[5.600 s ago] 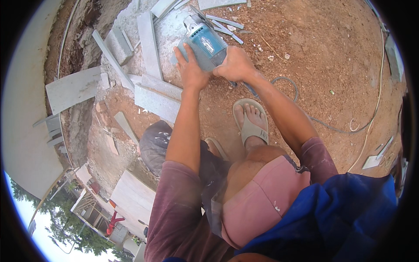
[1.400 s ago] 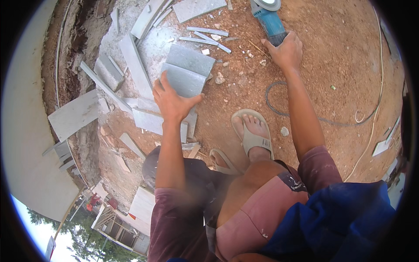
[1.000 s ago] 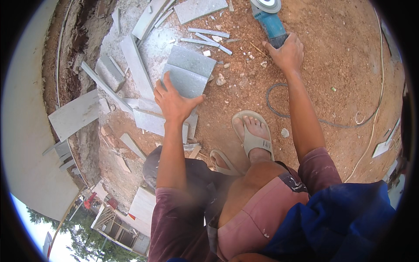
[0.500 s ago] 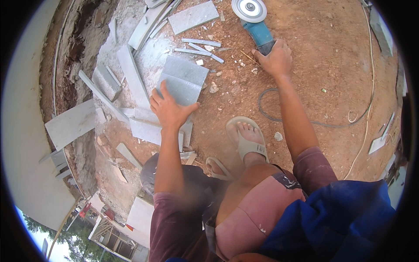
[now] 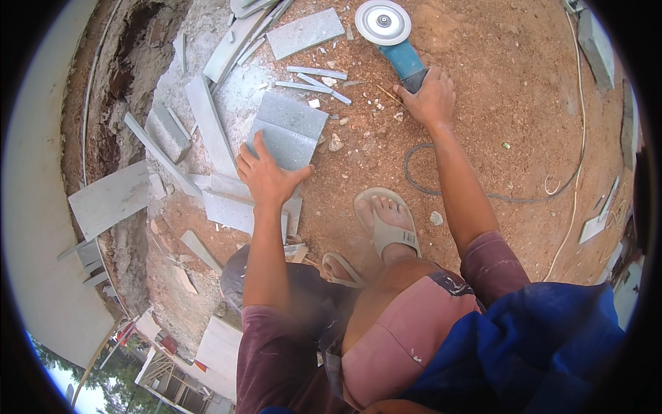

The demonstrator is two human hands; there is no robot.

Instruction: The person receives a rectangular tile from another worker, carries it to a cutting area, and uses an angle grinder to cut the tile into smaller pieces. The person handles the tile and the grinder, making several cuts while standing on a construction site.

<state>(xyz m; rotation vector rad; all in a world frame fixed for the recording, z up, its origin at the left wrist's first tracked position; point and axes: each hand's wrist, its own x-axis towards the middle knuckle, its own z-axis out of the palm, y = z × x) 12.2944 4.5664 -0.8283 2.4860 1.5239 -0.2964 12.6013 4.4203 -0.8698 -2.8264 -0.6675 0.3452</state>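
Note:
My right hand (image 5: 429, 98) is wrapped round the dark rear handle of a teal angle grinder (image 5: 401, 62). Its pale round disc (image 5: 383, 22) faces upward, held off to the far right of the tile pieces. With fingers spread, my left hand (image 5: 267, 172) rests at the near end of a grey stone tile (image 5: 293, 114). A straight line crosses this tile, and I cannot tell whether it is a cut or a joint between two pieces. Thumb and index finger lie along its near edges.
Thin stone strips (image 5: 317, 79) and another tile (image 5: 305, 33) lie beyond. Longer slabs (image 5: 210, 124) and offcuts are piled on the left. A dark cable (image 5: 414, 176) loops across the dirt on the right. My sandalled foot (image 5: 389, 221) stands close to the tile.
The grinder in my right hand has shifted slightly left and nearer to me. My left hand keeps its place on the tile.

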